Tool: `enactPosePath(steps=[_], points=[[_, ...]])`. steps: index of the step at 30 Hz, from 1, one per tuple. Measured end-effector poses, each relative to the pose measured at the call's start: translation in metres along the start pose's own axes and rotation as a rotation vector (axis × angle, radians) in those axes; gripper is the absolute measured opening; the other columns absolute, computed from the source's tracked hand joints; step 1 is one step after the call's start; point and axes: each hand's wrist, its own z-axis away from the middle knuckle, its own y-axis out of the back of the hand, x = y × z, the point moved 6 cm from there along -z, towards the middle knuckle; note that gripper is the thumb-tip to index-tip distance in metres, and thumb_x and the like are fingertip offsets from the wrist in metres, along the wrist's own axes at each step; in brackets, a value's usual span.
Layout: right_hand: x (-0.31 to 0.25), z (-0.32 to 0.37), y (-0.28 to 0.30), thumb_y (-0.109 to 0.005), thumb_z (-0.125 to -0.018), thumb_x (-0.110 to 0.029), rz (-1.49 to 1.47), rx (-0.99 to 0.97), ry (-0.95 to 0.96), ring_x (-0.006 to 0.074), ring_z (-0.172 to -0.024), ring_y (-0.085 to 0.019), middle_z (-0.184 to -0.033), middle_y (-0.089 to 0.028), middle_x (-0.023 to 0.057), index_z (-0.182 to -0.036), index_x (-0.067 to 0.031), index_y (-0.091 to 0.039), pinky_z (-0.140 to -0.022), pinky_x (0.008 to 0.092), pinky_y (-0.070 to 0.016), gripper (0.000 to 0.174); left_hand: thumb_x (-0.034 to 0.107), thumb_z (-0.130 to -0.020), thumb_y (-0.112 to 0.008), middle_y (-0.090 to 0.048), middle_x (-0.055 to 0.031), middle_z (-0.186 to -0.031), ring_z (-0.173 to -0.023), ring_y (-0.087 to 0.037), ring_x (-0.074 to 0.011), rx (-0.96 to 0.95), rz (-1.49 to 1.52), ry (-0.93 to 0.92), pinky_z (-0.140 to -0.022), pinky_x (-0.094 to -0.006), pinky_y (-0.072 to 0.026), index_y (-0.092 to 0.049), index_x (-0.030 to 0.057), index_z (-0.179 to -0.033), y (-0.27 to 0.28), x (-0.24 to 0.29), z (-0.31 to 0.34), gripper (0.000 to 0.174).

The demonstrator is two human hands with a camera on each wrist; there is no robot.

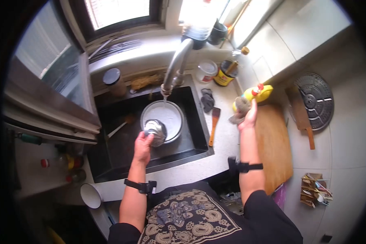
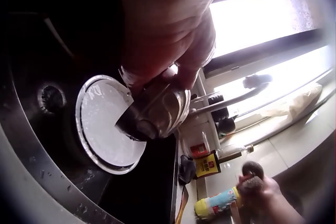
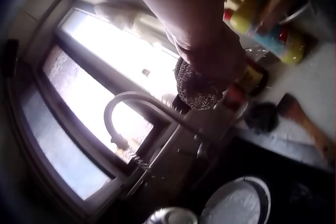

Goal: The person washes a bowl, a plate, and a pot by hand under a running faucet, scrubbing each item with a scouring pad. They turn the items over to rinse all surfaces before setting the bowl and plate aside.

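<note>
My left hand (image 1: 143, 147) grips a small shiny bowl-like vessel (image 1: 155, 131) by its rim, tilted over a round metal basin (image 1: 179, 118). Whitish water fills that basin, which stands in the black sink. Close up in the left wrist view, the vessel (image 2: 163, 111) shows glossy, wavy reflections. My right hand (image 1: 250, 118) is raised over the counter at the right, holding a grey-brown scouring pad (image 1: 243, 105). Its coarse mesh shows in the right wrist view, where the pad (image 3: 197, 90) hangs below the fingers, which are partly in shadow.
Water runs from the faucet (image 1: 178, 65) into the basin. A yellow detergent bottle (image 1: 265, 93), a wooden-handled spatula (image 1: 214, 128), a dark rag (image 1: 207, 100) and a wooden cutting board (image 1: 274, 142) lie or stand right of the sink (image 1: 150, 171). A lidded jar (image 1: 114, 81) stands behind it.
</note>
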Motion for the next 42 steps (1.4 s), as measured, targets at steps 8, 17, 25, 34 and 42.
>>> enactPosePath(steps=[8, 17, 25, 34, 42], points=[[0.150, 0.138, -0.129, -0.065, -0.086, -0.017, 0.891, -0.504, 0.504, 0.0280, -0.099, -0.061, -0.101, -0.065, 0.0092, -0.094, -0.0078, -0.067, -0.090, 0.0392, -0.0471, 0.012, 0.004, -0.091, -0.060, -0.064, -0.0067, -0.108, -0.098, -0.061, -0.0138, -0.099, -0.076, 0.098, -0.089, -0.0285, -0.0485, -0.052, 0.0005, -0.121, -0.042, 0.008, 0.013, 0.032], [0.170, 0.146, -0.158, -0.063, -0.084, -0.019, 0.771, -0.720, 0.601, 0.0312, -0.108, -0.059, -0.107, -0.065, 0.0148, -0.089, -0.0056, -0.063, -0.095, 0.0400, -0.0442, 0.014, 0.005, -0.092, -0.055, -0.062, -0.0061, -0.110, -0.098, -0.060, -0.0133, -0.193, -0.154, -0.090, -0.087, -0.0257, -0.0483, -0.054, 0.0017, -0.119, -0.054, 0.036, -0.002, 0.028], [0.163, 0.118, -0.171, -0.058, -0.081, -0.007, 0.768, -0.652, 0.820, 0.0300, -0.106, -0.056, -0.104, -0.058, 0.0128, -0.104, -0.0045, -0.062, -0.094, 0.0377, -0.0447, 0.024, 0.001, -0.087, -0.058, -0.064, -0.0042, -0.107, -0.095, -0.061, -0.0106, -0.241, -0.206, -0.055, -0.085, -0.0255, -0.0484, -0.057, 0.0028, -0.113, -0.062, 0.039, -0.047, 0.025], [0.159, 0.122, -0.184, -0.061, -0.083, -0.016, 0.835, -0.699, 0.767, 0.0369, -0.123, -0.049, -0.130, -0.051, 0.0244, -0.098, -0.0056, -0.062, -0.103, 0.0422, -0.0395, 0.018, 0.007, -0.089, -0.061, -0.064, -0.0041, -0.101, -0.090, -0.060, -0.0105, -0.215, -0.153, -0.114, -0.084, -0.0263, -0.0479, -0.055, 0.0031, -0.109, -0.086, 0.063, -0.057, 0.021], [0.145, 0.108, -0.192, -0.060, -0.082, -0.028, 0.906, -0.634, 0.846, 0.0293, -0.102, -0.061, -0.104, -0.065, 0.0076, -0.108, -0.0148, -0.064, -0.089, 0.0435, -0.0463, 0.029, 0.008, -0.090, -0.062, -0.064, -0.0044, -0.105, -0.093, -0.061, -0.0109, -0.199, -0.049, -0.055, -0.086, -0.0277, -0.0471, -0.055, 0.0026, -0.113, -0.100, 0.067, -0.045, 0.025]])
